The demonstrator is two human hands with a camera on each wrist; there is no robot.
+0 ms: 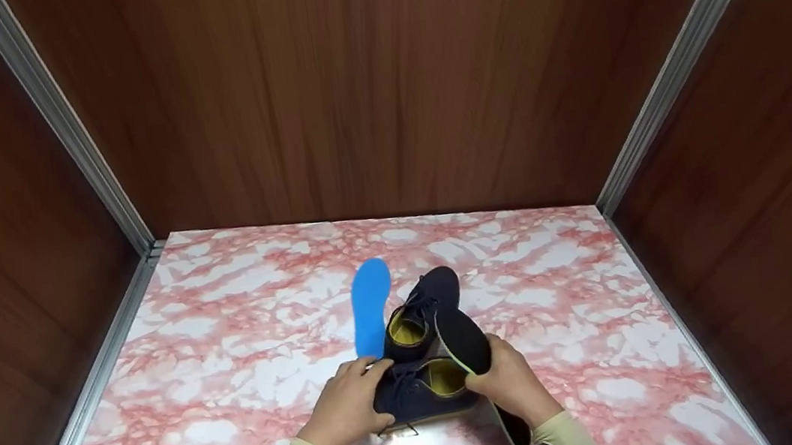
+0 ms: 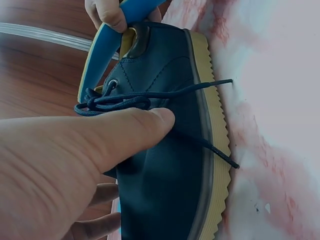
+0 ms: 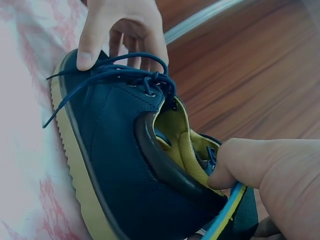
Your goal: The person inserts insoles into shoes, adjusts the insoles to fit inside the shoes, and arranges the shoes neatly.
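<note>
The left hand (image 1: 346, 404) is gripping the toe of the dark blue lace-up shoe (image 1: 418, 403) on the red-and-white table (image 1: 230, 349), likely to keep it still, while the right hand (image 1: 512, 382) is pinching the long, thin black-and-blue insole (image 1: 461, 337) near its heel.

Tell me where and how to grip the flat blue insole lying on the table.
Probably pinch the flat blue insole across its long edges near the far, rounded end, coming from the left: it lies flat, with the farther navy lace-up shoe close on its right and the left hand at its near end.
</note>
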